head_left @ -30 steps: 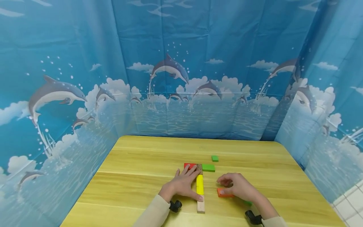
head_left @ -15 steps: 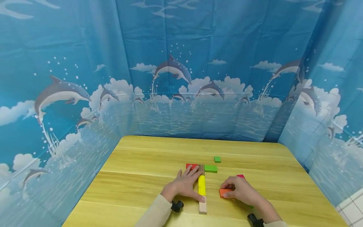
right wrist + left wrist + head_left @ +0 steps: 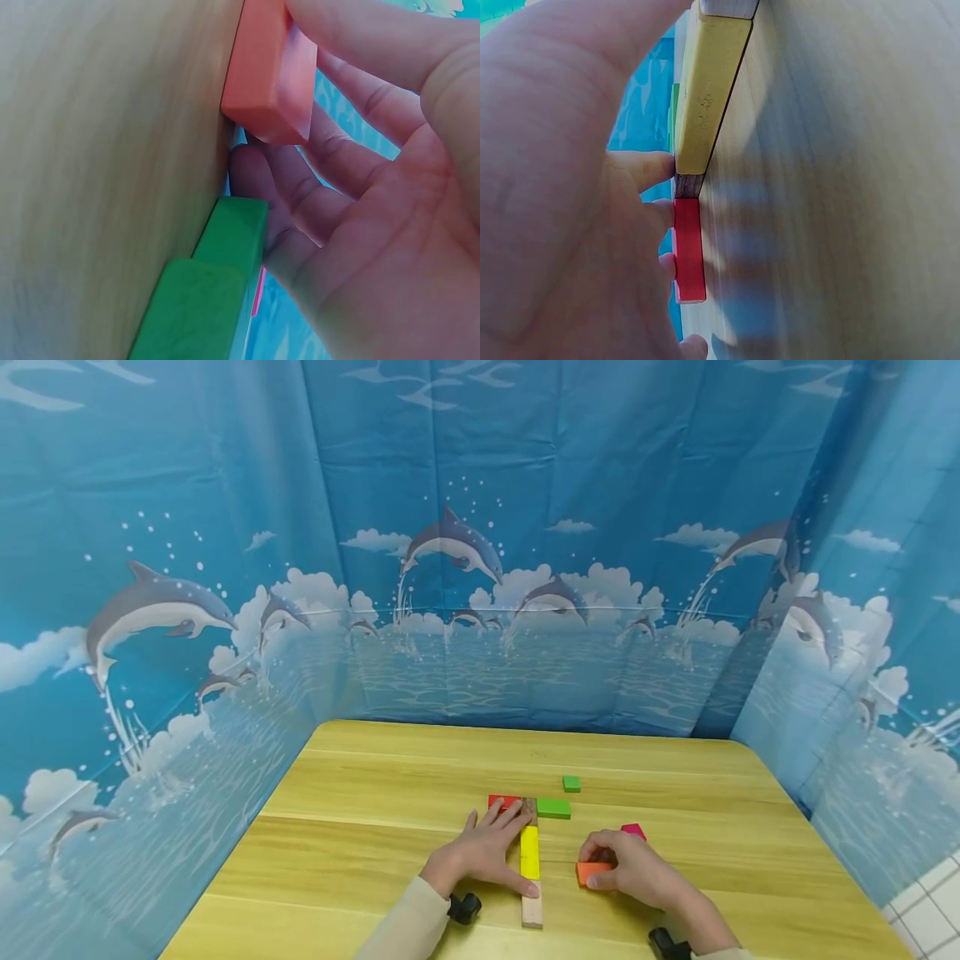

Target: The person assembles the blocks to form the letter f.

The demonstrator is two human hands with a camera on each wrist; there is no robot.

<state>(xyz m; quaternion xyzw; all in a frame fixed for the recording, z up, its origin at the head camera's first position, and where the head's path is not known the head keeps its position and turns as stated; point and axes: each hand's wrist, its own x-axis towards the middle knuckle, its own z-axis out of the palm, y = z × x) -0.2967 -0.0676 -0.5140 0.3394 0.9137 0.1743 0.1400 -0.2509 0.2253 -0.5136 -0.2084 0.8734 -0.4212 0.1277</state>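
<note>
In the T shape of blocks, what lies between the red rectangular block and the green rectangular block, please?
A dark brown, wood-grained block lies between them, as the head view shows.

Fingers touch red block, yellow block nearby

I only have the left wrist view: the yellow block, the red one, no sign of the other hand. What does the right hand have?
Observer: The right hand holds an orange block.

Operator: Is that block touching the yellow one?

Observer: No. In the head view, it is apart, to the right of the yellow block, with tabletop showing between them.
</note>
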